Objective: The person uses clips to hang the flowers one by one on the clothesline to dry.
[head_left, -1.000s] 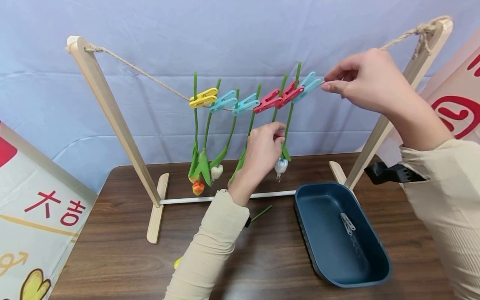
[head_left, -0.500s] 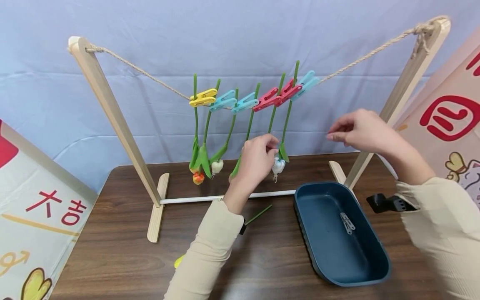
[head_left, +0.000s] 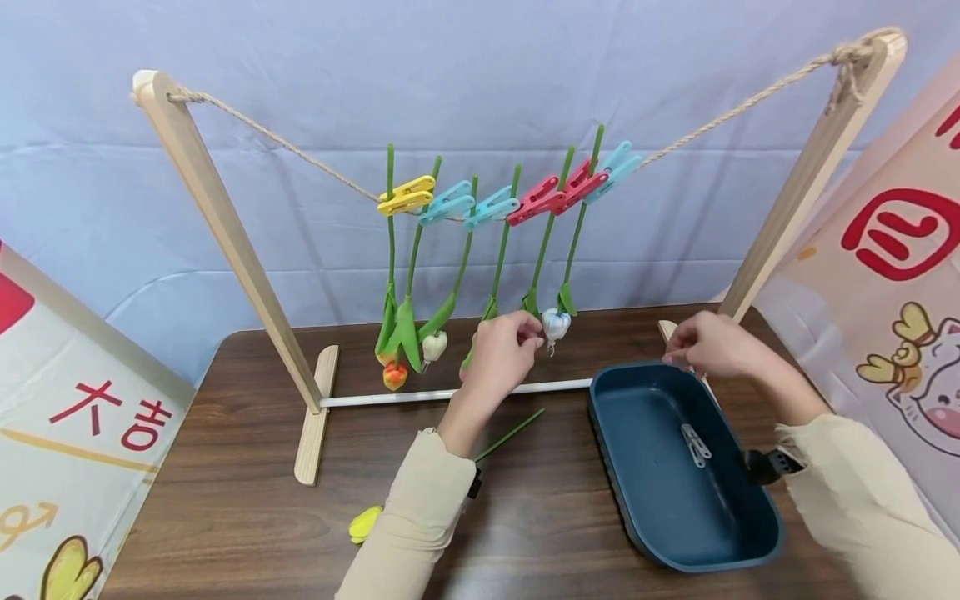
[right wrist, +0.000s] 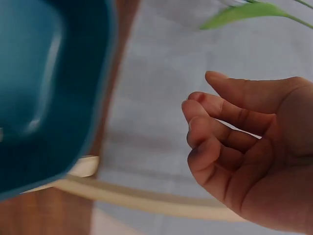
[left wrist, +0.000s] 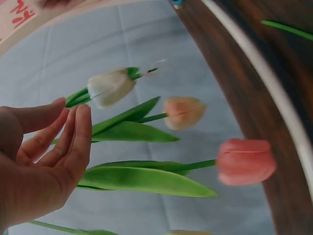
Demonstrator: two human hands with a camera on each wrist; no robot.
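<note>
Several artificial tulips hang head down, their green stems held on a rope by clothespins: a yellow clothespin (head_left: 405,202), blue ones and red ones. My left hand (head_left: 504,348) is low among the blooms, fingers loosely bent and holding nothing. In the left wrist view its thumb and fingertips overlap the leaves just above a white tulip (left wrist: 110,89); a peach tulip (left wrist: 183,112) and a pink tulip (left wrist: 246,161) hang close by. My right hand (head_left: 708,343) hovers at the far rim of a dark blue basin (head_left: 637,492), its fingers loosely curled around nothing.
Two wooden posts, a left post (head_left: 225,225) and a right post (head_left: 817,175), carry the sagging rope (head_left: 738,108). A white bar (head_left: 555,387) joins their feet. Grey clothespins (head_left: 696,446) lie in the basin. A yellow tulip (head_left: 365,524) lies on the table, partly under my left forearm.
My right hand has let go of the rope beside the end blue clothespin and come down to the basin. My left hand has lowered from the stems to bloom height.
</note>
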